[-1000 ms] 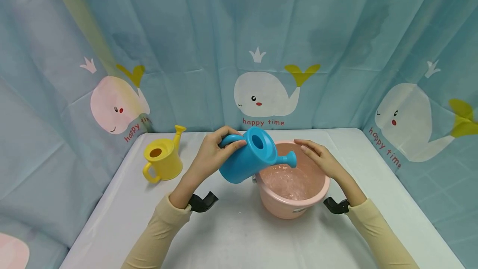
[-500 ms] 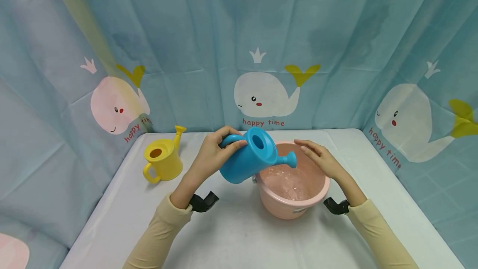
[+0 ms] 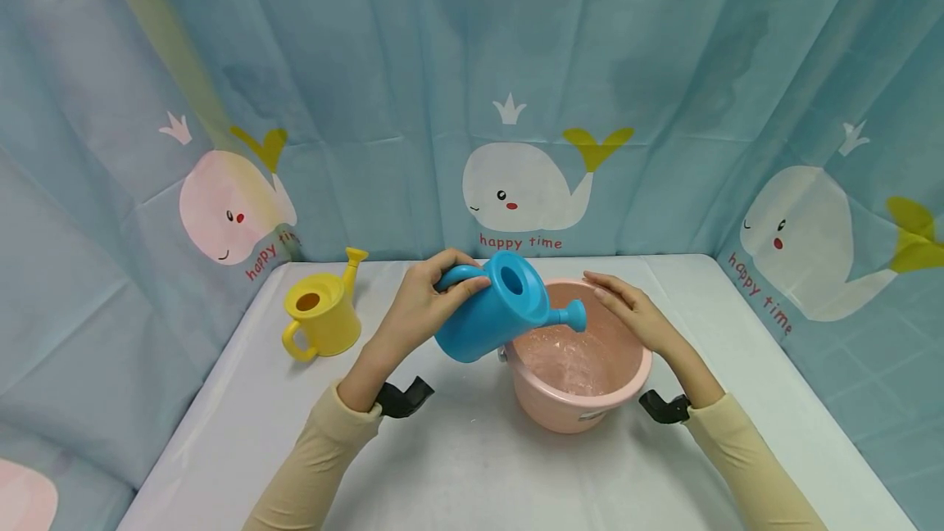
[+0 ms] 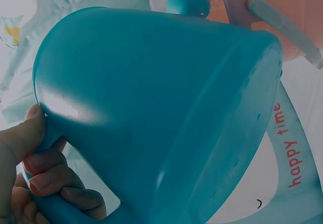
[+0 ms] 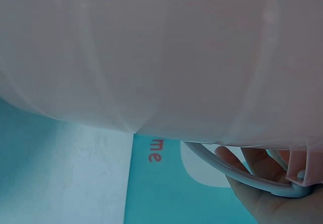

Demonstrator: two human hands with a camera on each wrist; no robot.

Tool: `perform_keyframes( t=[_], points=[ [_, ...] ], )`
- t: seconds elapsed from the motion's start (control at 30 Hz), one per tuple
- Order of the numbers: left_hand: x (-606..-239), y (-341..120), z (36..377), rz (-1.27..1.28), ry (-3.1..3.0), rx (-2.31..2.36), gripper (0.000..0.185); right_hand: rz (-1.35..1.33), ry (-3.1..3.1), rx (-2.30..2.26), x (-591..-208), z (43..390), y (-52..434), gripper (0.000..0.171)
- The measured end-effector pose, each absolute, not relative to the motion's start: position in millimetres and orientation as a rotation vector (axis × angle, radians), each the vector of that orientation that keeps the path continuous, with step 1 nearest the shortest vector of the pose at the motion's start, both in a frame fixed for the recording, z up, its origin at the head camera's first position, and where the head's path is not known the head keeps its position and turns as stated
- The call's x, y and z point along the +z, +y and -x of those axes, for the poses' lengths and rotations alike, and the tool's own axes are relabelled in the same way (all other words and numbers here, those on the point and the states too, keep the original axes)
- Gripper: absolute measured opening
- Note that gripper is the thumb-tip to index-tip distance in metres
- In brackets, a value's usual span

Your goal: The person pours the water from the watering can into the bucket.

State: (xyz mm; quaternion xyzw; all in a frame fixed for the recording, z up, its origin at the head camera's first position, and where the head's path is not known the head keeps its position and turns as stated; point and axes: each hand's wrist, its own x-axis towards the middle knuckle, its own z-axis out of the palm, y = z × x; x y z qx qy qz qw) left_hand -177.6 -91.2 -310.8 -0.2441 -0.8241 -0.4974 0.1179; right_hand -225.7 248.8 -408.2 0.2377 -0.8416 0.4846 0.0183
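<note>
My left hand (image 3: 424,301) grips the handle of a blue watering can (image 3: 490,314), fingers wrapped through the handle and thumb on top, as the left wrist view also shows. The watering can (image 4: 141,103) is tilted to the right, its round spout head over a pink bucket (image 3: 564,412). Water inside the bucket is rippled and splashing below the spout. My right hand (image 3: 640,316) rests on the bucket's back right rim with fingers extended. In the right wrist view, the bucket wall (image 5: 151,57) fills the top, and the fingers show beside its grey bail handle (image 5: 242,176).
A yellow watering can (image 3: 324,314) stands upright at the back left of the white table (image 3: 457,465). A blue curtain (image 3: 413,88) with whale prints surrounds the table at the back and sides. A small wet spot shows on the table left of the bucket.
The blue watering can stays tilted in nearly the same place, and the water's ripples shift. Fingers of my right hand have slid very slightly at the rim.
</note>
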Motion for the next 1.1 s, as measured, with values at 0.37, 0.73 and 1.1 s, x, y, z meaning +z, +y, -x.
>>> perform_keyframes(
  t=[0.37,0.73,1.1],
  points=[
    [-309.1,-89.6,176.4,0.727,-2.416,-1.452,0.022,-0.754,-2.613,1.477,-408.8,226.8,249.2,0.04],
    [-308.2,-88.5,176.4,0.725,-2.432,-1.47,0.023,-0.774,-2.602,1.484,-410.2,227.5,250.0,0.038],
    [-308.4,-88.7,175.2,0.731,-2.434,-1.475,0.022,-0.769,-2.607,1.485,-410.2,226.2,249.3,0.038]
  ],
)
